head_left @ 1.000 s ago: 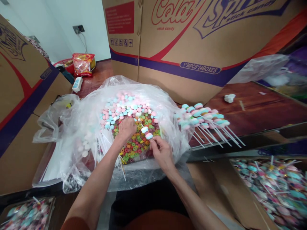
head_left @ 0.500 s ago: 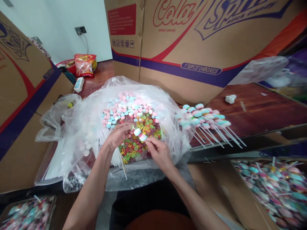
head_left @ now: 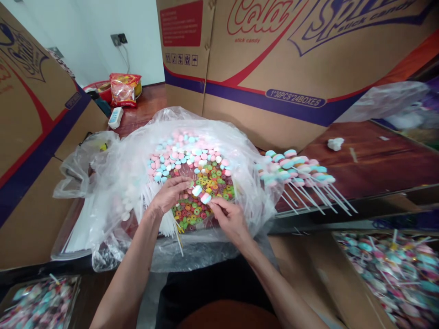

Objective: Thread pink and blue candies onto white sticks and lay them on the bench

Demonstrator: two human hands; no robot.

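Observation:
My right hand [head_left: 229, 218] pinches a thin white stick with two pastel candy discs [head_left: 201, 194] threaded on it, held over a clear plastic bag [head_left: 130, 160]. My left hand [head_left: 169, 194] has its fingers curled at the stick's far tip, pinching a small piece there that I cannot make out. Below lie multicoloured ring candies [head_left: 206, 183], with pink, blue and white discs [head_left: 178, 153] behind them. A bundle of bare white sticks [head_left: 157, 214] lies under my left wrist.
A row of assembled candy sticks [head_left: 298, 176] lies on the brown table [head_left: 377, 160] to the right. Large printed cardboard cartons [head_left: 291, 64] stand behind and at left. Boxes of wrapped sticks [head_left: 387, 269] sit at lower right and lower left. A red snack bag [head_left: 122, 89] lies far back.
My left hand drew back from the loose candies and came to the tip of the stick. The stick with its two discs shifted slightly left and lower.

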